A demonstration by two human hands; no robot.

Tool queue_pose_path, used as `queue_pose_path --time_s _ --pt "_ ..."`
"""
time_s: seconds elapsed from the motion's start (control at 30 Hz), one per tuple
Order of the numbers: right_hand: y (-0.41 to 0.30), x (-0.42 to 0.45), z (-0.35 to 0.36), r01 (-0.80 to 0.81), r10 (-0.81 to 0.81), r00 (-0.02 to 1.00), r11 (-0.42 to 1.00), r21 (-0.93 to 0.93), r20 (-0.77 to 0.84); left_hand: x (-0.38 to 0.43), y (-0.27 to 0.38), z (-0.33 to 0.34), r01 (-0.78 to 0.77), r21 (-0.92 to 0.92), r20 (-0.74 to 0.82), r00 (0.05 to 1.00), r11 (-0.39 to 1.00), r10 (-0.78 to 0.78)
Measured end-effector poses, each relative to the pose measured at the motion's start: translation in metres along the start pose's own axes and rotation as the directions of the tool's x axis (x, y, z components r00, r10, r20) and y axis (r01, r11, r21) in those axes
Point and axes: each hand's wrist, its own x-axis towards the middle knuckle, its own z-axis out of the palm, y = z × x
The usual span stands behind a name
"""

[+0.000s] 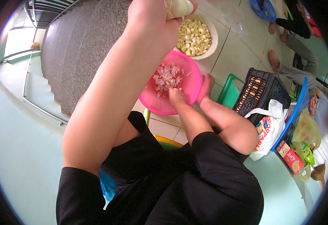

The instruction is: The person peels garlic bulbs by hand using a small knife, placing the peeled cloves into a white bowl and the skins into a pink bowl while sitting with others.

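My left hand point(173, 26) is raised at the top edge of the view, close to the camera. It is closed around a pale object point(178, 8) with a tan, textured side, which looks like an ice-cream cone; the frame edge cuts it off. Below, my right hand point(177, 96) reaches into a pink plastic colander point(190, 81). Its fingertips touch a heap of papery garlic skins point(168, 73), and whether they pinch anything is hidden. Beyond the colander stands a white bowl point(214, 35) filled with peeled garlic cloves point(195, 38), partly behind my left hand.
To the right are a green plastic stool point(230, 87), a black plastic crate point(255, 91) and a white carrier bag point(270, 129). Another person's legs point(299, 74) extend at the far right. Dark stone steps point(88, 31) rise at the left.
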Motion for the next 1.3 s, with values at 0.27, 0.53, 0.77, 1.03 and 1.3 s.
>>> queue_pose_path --time_s 0.27,0.53,0.77,1.03,1.3 --pt "0.017 0.001 -0.020 -0.038 0.039 0.999 0.989 0.146 0.000 0.005 -0.012 -0.004 -0.040 0.037 0.027 0.999 0.998 0.039" --pt "-0.042 -0.010 -0.146 -0.259 0.005 0.963 -0.262 0.930 0.269 0.024 0.009 -0.010 -0.004 -0.087 0.013 1.000 0.996 0.005" --pt "-0.076 -0.023 -0.287 0.119 -0.154 0.960 -0.534 0.837 -0.234 0.039 0.026 -0.018 0.019 -0.216 -0.001 1.000 0.976 -0.020" --pt "-0.095 -0.081 -0.400 0.221 -0.487 0.521 -0.716 0.662 -0.701 0.051 0.022 -0.019 0.069 -0.210 -0.014 0.997 0.975 -0.074" --pt "-0.103 -0.101 -0.420 0.172 -0.529 0.405 -0.757 0.630 -0.746 0.045 0.015 -0.012 0.117 -0.189 0.025 0.993 0.975 -0.114"
